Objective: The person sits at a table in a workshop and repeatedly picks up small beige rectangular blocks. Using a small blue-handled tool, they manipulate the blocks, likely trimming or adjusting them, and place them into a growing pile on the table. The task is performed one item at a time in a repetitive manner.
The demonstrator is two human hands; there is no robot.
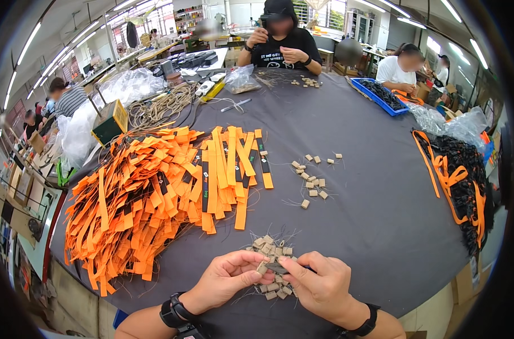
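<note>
My left hand (226, 277) is closed, pinching a small tan block (262, 268) between thumb and fingertips. Close against it, my right hand (326, 285) is closed on a slim dark tool (276, 268), whose kind is mostly hidden by the fingers. Beneath and around both hands lies a pile of similar tan blocks (272, 288) with thin thread ends sticking out. Farther off, a loose group of the same blocks (310, 184) is scattered on the dark cloth. Left of my hands spreads a large heap of orange strips (138, 198) with black sections.
Dark cloth covers the table (370, 226). Rope coils (161, 104), a dark green and yellow box (109, 121) and plastic bags (133, 85) stand at far left. Black material with orange straps (457, 186) lies right, near a blue tray (381, 97). A co-worker (282, 42) sits opposite.
</note>
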